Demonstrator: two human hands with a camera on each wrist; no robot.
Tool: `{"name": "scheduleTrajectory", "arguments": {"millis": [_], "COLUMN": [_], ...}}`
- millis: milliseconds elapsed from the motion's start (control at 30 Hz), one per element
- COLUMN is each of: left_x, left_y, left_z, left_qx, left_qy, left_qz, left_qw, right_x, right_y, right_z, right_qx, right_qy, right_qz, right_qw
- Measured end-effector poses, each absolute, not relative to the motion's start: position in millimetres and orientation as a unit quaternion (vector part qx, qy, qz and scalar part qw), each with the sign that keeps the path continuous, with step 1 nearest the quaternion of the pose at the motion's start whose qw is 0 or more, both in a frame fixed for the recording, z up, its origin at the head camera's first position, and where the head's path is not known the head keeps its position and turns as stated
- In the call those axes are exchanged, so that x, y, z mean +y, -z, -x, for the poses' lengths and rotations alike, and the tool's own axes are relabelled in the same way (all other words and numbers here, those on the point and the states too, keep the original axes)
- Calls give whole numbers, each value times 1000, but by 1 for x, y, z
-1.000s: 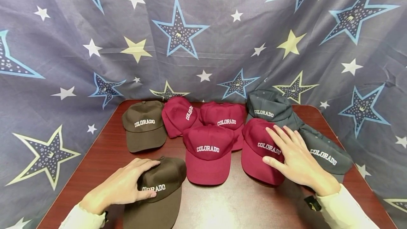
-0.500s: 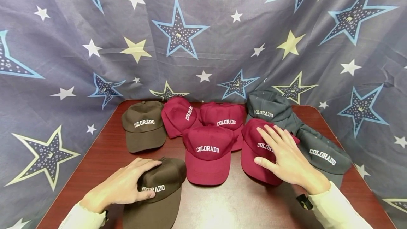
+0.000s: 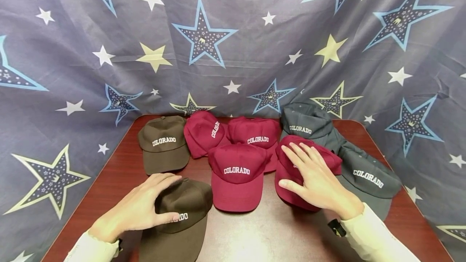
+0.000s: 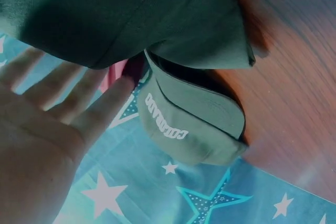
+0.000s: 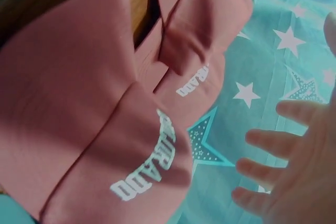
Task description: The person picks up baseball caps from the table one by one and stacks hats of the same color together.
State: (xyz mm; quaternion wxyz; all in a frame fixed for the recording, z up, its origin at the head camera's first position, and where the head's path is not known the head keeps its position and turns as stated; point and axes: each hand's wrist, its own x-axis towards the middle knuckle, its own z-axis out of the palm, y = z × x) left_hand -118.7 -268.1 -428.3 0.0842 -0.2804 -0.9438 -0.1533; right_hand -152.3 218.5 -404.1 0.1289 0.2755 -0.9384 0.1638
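In the head view, my left hand [image 3: 140,205] is spread at the left side of the front brown cap [image 3: 178,221], its thumb over the lettering. Those fingers look fairly straight in the left wrist view; whether they touch the cap, I cannot tell. My right hand [image 3: 316,177] is held over the right-hand red cap [image 3: 283,177], fingers extended and covering most of its white COLORADO lettering. The right wrist view shows the fingers [image 5: 273,142] apart from that red cap [image 5: 100,108]. Beside it sits the middle red cap [image 3: 236,177].
Behind are another brown cap [image 3: 164,142], a tilted red cap [image 3: 204,132] and a further red cap [image 3: 255,130]. Two dark grey-blue caps, a rear one [image 3: 306,120] and a front one [image 3: 367,173], lie right. A star-patterned cloth [image 3: 233,51] hangs behind the wooden table [image 3: 255,237].
My right hand has moved left across the right-hand red cap, uncovering the front grey-blue cap's brim. My left hand has shifted slightly up, its thumb hiding more lettering. The caps have stayed put.
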Motion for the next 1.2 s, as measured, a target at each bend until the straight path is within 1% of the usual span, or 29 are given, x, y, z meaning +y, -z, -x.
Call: {"name": "scheduleTrajectory", "arguments": {"millis": [133, 267, 367, 600, 867, 1200], "left_x": [-266, -263, -262, -264, -265, -264], "left_y": [427, 426, 425, 425, 427, 426], "left_z": [122, 126, 129, 131, 132, 132], "left_qx": [-934, -930, -930, -932, -931, -931], "left_qy": [159, 167, 173, 179, 189, 188], "left_qz": [295, 298, 294, 282, 278, 277], "left_qw": [121, 135, 137, 141, 141, 143], "right_x": [212, 207, 203, 190, 176, 162], "right_y": [403, 404, 405, 409, 409, 408], "right_z": [153, 153, 154, 159, 164, 169], "right_qx": [-936, -937, -936, -932, -932, -927], "right_qy": [-173, -178, -179, -176, -185, -182], "right_qz": [-276, -274, -277, -286, -281, -291], "right_qw": [131, 125, 120, 138, 137, 148]}}
